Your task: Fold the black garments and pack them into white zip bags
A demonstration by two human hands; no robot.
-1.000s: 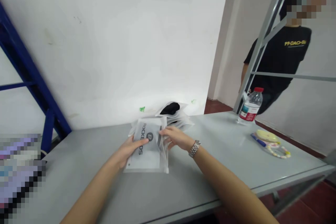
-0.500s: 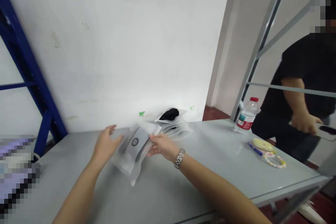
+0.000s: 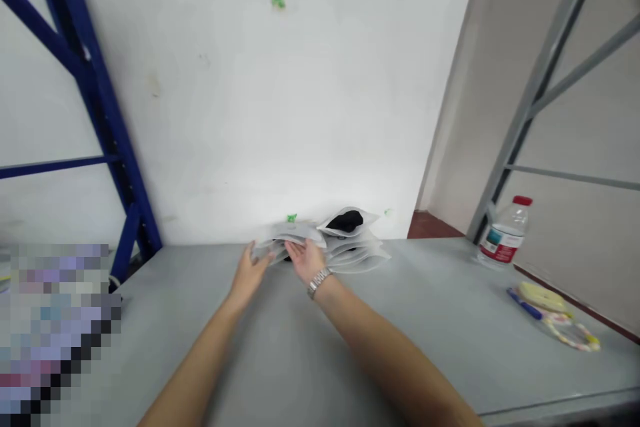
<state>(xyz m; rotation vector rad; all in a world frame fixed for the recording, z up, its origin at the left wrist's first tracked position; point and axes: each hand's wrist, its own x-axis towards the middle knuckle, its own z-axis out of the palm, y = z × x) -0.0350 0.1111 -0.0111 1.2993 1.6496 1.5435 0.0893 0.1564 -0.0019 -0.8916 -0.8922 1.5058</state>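
Note:
Frosted plastic bags (image 3: 293, 232) lie at the back of the table against the wall, with something black showing under them. My right hand (image 3: 307, 261), with a metal watch at the wrist, grips their near edge, its fingers partly underneath. At their left end is my left hand (image 3: 251, 272), thumb and fingers apart around the corner; whether it touches the plastic is hard to tell. Right beside them sits a stack of similar frosted bags (image 3: 357, 257). The mouth of the top one gapes and shows a black item (image 3: 346, 221) inside.
The grey table (image 3: 425, 320) meets a white wall (image 3: 300, 113). At the right stand a red-capped water bottle (image 3: 504, 233) and a yellow object (image 3: 543, 297) with a blue pen-like item and a beaded loop. A blue metal frame (image 3: 107, 113) rises on the left.
Both hands have moved forward to the wall. The printed bags, raised in my right hand before, are now low beside the stack. The view has turned left; the other person is out of view.

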